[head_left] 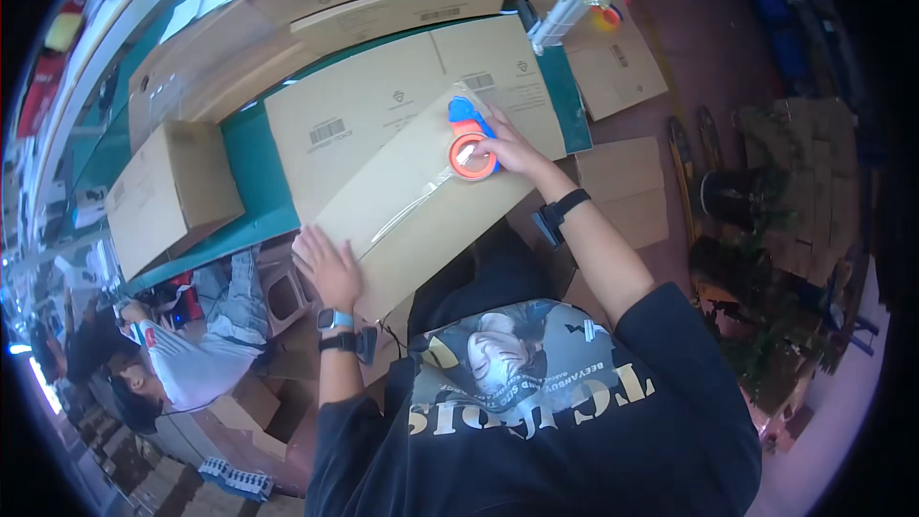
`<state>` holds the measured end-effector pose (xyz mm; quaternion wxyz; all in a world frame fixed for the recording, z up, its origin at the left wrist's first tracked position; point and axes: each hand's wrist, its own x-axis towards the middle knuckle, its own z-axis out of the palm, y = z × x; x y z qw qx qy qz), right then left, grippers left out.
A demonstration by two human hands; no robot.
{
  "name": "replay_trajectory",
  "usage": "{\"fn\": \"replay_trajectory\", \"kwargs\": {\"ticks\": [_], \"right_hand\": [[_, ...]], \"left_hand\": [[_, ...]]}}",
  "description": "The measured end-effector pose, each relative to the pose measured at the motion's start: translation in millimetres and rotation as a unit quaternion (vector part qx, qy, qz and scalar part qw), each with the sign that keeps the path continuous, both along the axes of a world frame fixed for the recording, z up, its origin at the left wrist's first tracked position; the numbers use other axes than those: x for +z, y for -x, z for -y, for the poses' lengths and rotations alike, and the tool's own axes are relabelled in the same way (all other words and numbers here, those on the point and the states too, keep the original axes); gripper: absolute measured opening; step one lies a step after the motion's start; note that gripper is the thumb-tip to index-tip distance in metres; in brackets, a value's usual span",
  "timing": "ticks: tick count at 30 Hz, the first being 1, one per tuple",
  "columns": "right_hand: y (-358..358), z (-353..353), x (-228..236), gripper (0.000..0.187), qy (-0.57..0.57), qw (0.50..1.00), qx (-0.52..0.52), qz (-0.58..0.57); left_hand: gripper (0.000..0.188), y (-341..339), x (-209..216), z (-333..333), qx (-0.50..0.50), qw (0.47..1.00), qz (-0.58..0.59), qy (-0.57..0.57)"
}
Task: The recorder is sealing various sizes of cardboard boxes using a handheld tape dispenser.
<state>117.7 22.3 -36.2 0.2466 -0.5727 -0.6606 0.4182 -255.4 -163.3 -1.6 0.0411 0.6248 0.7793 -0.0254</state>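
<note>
Right grip [514, 149]: closed around a tape dispenser [467, 131], orange and blue, held against the upper side of a cardboard box [412, 254]. Left grip [328, 270]: wide, fingers spread, enclosing nothing, resting at the box's left end. The box lies between the 2 grips; a shiny tape strip [407, 213] runs from near the right grip back toward the left. Beyond both grips, flat cardboard [369, 101] covers part of the green desk [258, 168].

Risks (judgement):
1. Uneven pull by the right grip could wrinkle the strip or send it off line.
2. Light pressure from the left grip could let the box skid on the loose cardboard under tape tension.
3. Tilting the dispenser could lift or tear the strip early; cutting-edge contact cannot be made out.
</note>
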Motion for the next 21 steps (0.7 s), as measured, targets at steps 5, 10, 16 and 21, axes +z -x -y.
{"fn": "replay_trajectory", "kwargs": {"ticks": [5, 10, 16, 21], "right_hand": [[13.0, 0.5, 40.8, 0.070, 0.200, 0.949, -0.026, -0.243], [8.3, 4.8, 19.4, 0.065, 0.161, 0.961, -0.059, -0.217], [-2.0, 32.1, 24.1, 0.065, 0.154, 0.962, -0.038, -0.221], [7.6, 67.8, 40.1, 0.071, 0.214, 0.933, -0.043, -0.285]], "left_hand": [[0.069, 31.8, -19.2, 53.1, 0.110, 0.946, 0.272, -0.138], [0.067, 38.5, -28.1, 39.9, 0.203, 0.900, 0.366, -0.121], [0.049, 56.3, -30.2, 53.5, 0.224, 0.897, 0.382, 0.006], [0.061, 59.8, -72.7, 102.6, 0.270, 0.889, 0.368, -0.046]]}}
